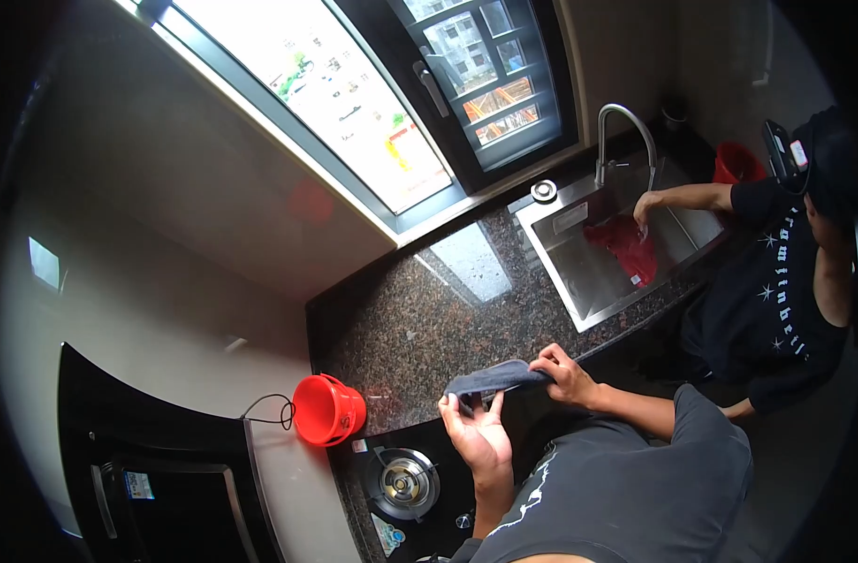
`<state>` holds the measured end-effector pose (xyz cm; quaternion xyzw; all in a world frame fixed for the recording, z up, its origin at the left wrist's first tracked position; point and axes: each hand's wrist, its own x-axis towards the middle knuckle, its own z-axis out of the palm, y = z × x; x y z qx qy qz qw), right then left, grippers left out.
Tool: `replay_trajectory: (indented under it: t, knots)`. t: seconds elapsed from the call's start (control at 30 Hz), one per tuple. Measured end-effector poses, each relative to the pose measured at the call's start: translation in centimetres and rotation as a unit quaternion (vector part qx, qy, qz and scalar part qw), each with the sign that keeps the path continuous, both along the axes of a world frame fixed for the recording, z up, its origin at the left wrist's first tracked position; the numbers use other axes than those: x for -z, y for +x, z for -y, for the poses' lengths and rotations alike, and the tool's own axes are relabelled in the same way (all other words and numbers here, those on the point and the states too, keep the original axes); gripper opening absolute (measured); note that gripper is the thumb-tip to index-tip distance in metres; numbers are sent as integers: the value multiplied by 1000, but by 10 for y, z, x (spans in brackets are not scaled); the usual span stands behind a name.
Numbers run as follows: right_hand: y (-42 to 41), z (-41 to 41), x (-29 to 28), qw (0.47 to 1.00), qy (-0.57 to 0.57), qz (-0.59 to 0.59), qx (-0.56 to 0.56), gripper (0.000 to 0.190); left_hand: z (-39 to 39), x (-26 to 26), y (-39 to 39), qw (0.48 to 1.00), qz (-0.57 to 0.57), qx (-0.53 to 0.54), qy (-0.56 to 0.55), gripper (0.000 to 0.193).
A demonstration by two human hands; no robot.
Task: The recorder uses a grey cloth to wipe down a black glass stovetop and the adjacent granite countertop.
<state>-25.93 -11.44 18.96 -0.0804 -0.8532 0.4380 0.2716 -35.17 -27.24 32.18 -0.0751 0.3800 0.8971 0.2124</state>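
Observation:
A folded dark grey-blue cloth [495,378] is stretched between my two hands, just over the front edge of the speckled stone countertop [393,338]. My left hand [478,429], palm up, pinches the cloth's left end between thumb and fingers. At the other end, my right hand [566,376] grips the cloth with bent fingers. Part of the cloth's underside is hidden behind my left fingers.
Left of the cloth stands a red plastic bucket [327,410], near a gas burner [403,483]. At right, a co-worker's hand [647,209] holds a red cloth [629,250] in the steel sink [576,281]. A drain strainer [543,191] lies beside the sink.

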Motion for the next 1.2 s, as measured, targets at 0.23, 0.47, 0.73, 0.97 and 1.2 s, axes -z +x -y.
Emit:
replay_trajectory:
  t: [0.23, 0.47, 0.73, 0.97, 1.2]
  knots:
    - [23, -22, -3, 983, 164, -81, 27, 37, 14, 16, -33, 994, 112, 6, 0, 24]
    - [14, -32, 6, 993, 70, -65, -72, 26, 26, 34, -86, 979, 193, 51, 33, 17]
    - [8, -23, 1, 997, -59, 43, -10, 19, 14, 32, -93, 982, 174, 70, 34, 23]
    - [-43, -81, -15, 997, -10, -55, 45, 19, 5, 73, -166, 987, 138, 47, 70, 23]
    - [-78, -122, -96, 970, 61, -203, 116, 19, -18, -4, -163, 976, -5, 111, 186, 35]
